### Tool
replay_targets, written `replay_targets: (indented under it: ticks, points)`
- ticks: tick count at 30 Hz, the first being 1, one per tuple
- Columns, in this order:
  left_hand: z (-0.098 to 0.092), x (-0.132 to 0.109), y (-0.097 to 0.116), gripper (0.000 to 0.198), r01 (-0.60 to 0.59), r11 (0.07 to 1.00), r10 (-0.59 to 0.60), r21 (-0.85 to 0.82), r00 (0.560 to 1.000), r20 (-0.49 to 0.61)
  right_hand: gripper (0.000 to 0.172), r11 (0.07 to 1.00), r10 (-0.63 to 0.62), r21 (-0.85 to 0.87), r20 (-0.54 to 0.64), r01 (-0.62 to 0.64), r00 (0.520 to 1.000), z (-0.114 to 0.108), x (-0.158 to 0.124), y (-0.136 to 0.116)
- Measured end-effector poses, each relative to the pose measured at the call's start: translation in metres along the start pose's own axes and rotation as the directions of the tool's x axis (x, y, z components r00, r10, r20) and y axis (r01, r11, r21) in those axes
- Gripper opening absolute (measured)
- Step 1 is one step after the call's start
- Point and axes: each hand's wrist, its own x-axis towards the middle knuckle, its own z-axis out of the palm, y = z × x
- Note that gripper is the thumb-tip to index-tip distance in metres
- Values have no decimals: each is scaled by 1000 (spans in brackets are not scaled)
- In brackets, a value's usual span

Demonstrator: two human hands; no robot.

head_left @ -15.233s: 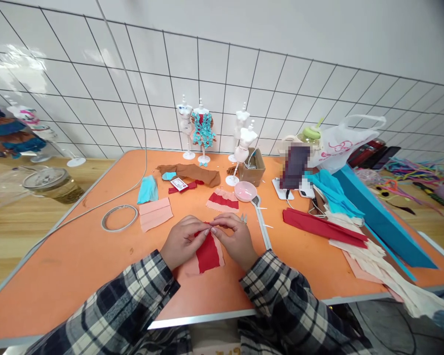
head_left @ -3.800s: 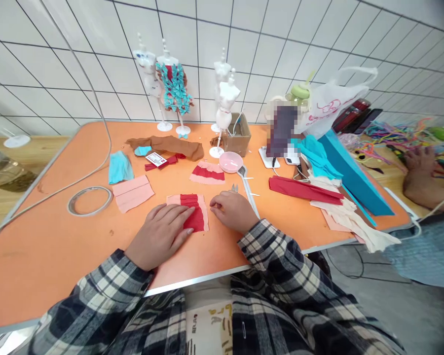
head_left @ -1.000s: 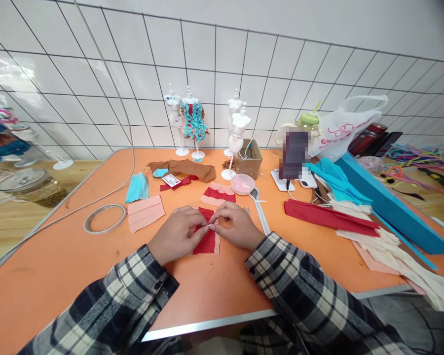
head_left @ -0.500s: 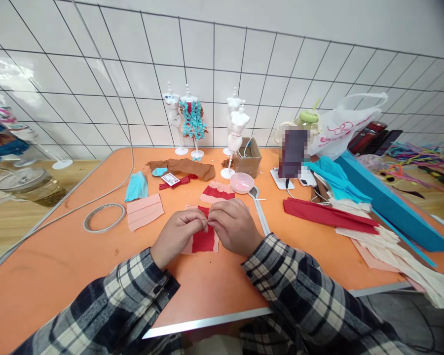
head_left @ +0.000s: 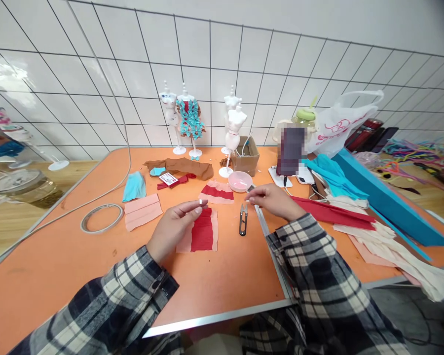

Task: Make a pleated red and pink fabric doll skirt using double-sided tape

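Observation:
My left hand [head_left: 175, 224] is closed in a pinch above the near red-and-pink cloth piece [head_left: 203, 234]; whatever sits between its fingertips is too small to name. To the right, my right hand [head_left: 272, 201] pinches thumb to forefinger beside the pink bowl [head_left: 240, 181]. I cannot make out what it holds. Black-handled thread snips [head_left: 243, 222] lie on the orange table [head_left: 222, 276] between my hands, blades pointing away. A second red-and-pink cloth piece [head_left: 217, 192] lies flat just beyond the first.
Small white mannequins [head_left: 235, 128] stand by the wall, one in a blue ruffled dress [head_left: 190, 121]. A tape roll [head_left: 101, 218] and pink cloth [head_left: 144, 212] lie left. A phone [head_left: 291, 148], red fabric [head_left: 333, 212] and a blue tray [head_left: 388, 197] fill the right.
My hands were together over the near cloth piece; now they are apart. The right hand has moved right and away from me, uncovering the snips. The left has shifted slightly left.

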Motion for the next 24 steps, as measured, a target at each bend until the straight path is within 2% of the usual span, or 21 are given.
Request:
replay_targets:
  ticks: [2, 4, 6, 9, 13, 17, 21, 23, 24]
  points:
    - [2, -1, 0, 45, -48, 988, 53, 147, 998, -30, 22, 985, 171, -3, 56, -171, 984, -12, 1, 17]
    - [4, -2, -1, 43, -98, 957, 111, 274, 993, -29, 32, 953, 303, -24, 80, -303, 949, -16, 2, 29]
    - [5, -2, -2, 41, -157, 917, 172, 367, 985, -8, 37, 923, 382, -80, 73, -376, 921, -13, 4, 35]
    - [4, 0, -4, 38, -230, 858, 250, 460, 968, 16, 35, 887, 423, -228, 53, -402, 904, -6, 8, 38]
    - [4, -1, -3, 35, -286, 801, 318, 526, 948, 29, 31, 827, 389, -443, 4, -347, 921, -2, 11, 37]
    - [5, -3, -2, 33, -315, 781, 344, 538, 938, 49, 32, 803, 368, -495, -23, -330, 930, -4, 9, 37]
    - [5, -2, -3, 34, -272, 812, 290, 516, 956, 47, 27, 867, 225, -437, -86, -240, 970, -7, 6, 35]
    - [5, 0, -4, 35, -238, 834, 255, 498, 966, 34, 19, 913, 123, -360, -202, -190, 972, -7, 5, 32]
    - [5, 0, -4, 35, -225, 843, 243, 489, 970, 29, 17, 929, 54, -337, -285, -153, 957, -5, 5, 29]
